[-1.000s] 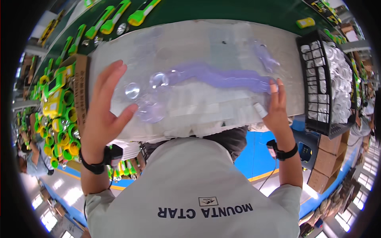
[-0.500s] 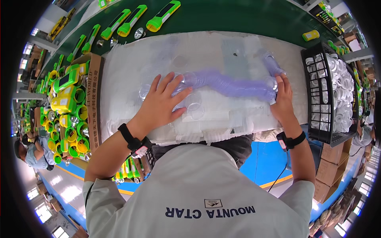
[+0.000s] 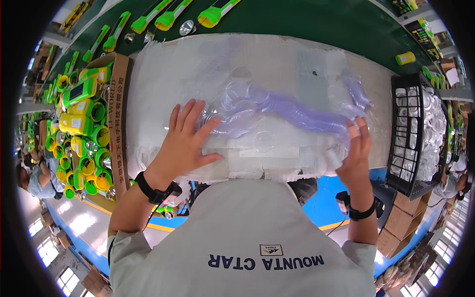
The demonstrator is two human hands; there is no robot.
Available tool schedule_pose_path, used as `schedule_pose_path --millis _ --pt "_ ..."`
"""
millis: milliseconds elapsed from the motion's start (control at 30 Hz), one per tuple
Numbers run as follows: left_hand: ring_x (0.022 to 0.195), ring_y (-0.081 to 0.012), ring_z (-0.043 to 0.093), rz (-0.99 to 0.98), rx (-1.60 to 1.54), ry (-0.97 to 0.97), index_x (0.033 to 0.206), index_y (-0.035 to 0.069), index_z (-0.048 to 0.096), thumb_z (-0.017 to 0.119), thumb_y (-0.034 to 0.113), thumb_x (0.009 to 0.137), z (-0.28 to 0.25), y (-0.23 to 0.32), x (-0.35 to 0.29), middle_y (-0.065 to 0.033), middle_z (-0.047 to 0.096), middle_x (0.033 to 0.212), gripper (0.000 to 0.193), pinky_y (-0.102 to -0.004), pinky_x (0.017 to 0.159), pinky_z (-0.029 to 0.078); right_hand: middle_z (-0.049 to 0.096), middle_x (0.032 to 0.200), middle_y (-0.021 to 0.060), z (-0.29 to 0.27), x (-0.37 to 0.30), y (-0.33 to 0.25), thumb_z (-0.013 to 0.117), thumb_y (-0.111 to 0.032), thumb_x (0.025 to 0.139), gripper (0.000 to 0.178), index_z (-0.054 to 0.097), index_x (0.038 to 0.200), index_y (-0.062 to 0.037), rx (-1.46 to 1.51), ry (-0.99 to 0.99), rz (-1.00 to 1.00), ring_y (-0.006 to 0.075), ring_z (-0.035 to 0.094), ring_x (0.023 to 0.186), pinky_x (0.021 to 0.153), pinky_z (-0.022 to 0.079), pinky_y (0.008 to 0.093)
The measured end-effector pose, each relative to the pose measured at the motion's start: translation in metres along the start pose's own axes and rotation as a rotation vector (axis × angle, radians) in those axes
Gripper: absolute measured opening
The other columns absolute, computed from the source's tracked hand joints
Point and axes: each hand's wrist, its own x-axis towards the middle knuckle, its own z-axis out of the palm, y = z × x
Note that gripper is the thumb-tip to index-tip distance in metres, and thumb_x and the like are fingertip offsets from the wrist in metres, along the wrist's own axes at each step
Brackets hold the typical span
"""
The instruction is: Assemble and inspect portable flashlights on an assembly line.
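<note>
A long, curving row of thin, clear round discs [image 3: 302, 111] with a violet tint lies across the white padded work surface [image 3: 163, 64]. The fingers of my left hand [image 3: 180, 143] are spread, with the fingertips at the left cluster of loose discs [image 3: 232, 123]. At the row's right end is my right hand [image 3: 357, 153], its fingers stretched forward and its thumb apart. Pale wraps seem to cover some of its fingertips, and the thumb area is blurred. A shorter stack of clear discs [image 3: 357, 91] lies just beyond the right hand.
At left, a cardboard box [image 3: 118, 114] is heaped with green and yellow flashlight housings. A black crate [image 3: 408, 143] of clear round parts stands at right. Several green flashlights [image 3: 173, 14] lie on the green bench behind. A yellow part [image 3: 405, 58] sits at the far right.
Both hands have drawn back toward my body. The left has lifted off the disc cluster, which now shows more fully. The right has pulled away from the row's end. The view has shifted slightly.
</note>
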Motion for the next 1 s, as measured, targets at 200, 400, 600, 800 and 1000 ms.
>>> schedule_pose_path --millis 200,400,600,800,1000 --pt "0.132 -0.0454 0.027 -0.072 0.003 0.085 0.135 0.007 0.04 0.067 0.05 0.076 0.014 -0.018 -0.009 -0.0244 0.03 0.142 0.077 -0.0589 0.108 0.02 0.041 0.132 0.0177 0.029 0.006 -0.031 0.072 -0.041 0.074 0.064 0.05 0.125 -0.011 0.031 -0.099 -0.171 0.0409 0.038 0.126 0.101 0.027 0.0604" --pt "0.133 -0.0436 0.028 -0.012 0.012 0.054 0.135 0.005 0.04 0.058 0.054 0.082 0.013 -0.026 0.0 -0.0244 0.031 0.143 0.074 -0.0586 0.108 0.018 0.047 0.127 0.0156 0.045 0.023 -0.003 0.074 -0.03 0.071 0.053 0.055 0.117 -0.0117 0.168 0.002 -0.214 0.0379 0.046 0.121 0.1 0.031 0.0574" --pt "0.135 -0.0432 0.025 0.056 0.086 -0.019 0.139 0.003 0.033 0.053 0.05 0.088 0.019 -0.034 0.011 -0.0242 0.027 0.145 0.072 -0.0583 0.109 0.017 0.054 0.116 0.0161 0.005 -0.012 -0.009 0.069 -0.014 0.074 0.047 0.053 0.118 -0.007 0.322 0.419 -0.083 0.0344 0.054 0.108 0.098 0.036 0.05" --pt "0.137 -0.042 0.021 0.014 -0.097 0.004 0.144 0.001 0.019 0.05 0.022 0.095 0.018 -0.044 0.016 -0.0258 0.018 0.148 0.062 -0.0494 0.112 0.018 0.056 0.094 0.0084 -0.01 -0.183 0.051 0.047 -0.001 0.091 0.035 0.039 0.124 -0.0021 0.556 1.491 0.781 0.0162 0.057 0.083 0.078 0.048 0.0305" --pt "0.139 -0.0388 0.017 0.002 -0.24 0.037 0.145 -0.003 0.013 0.049 0.008 0.086 0.02 -0.038 0.03 -0.0244 0.017 0.149 0.07 -0.0474 0.114 0.015 0.056 0.084 0.0074 0.125 -0.373 -0.015 0.055 -0.011 0.089 0.034 0.048 0.123 -0.0064 0.387 0.901 1.836 0.0174 0.057 0.073 0.069 0.046 0.0318"
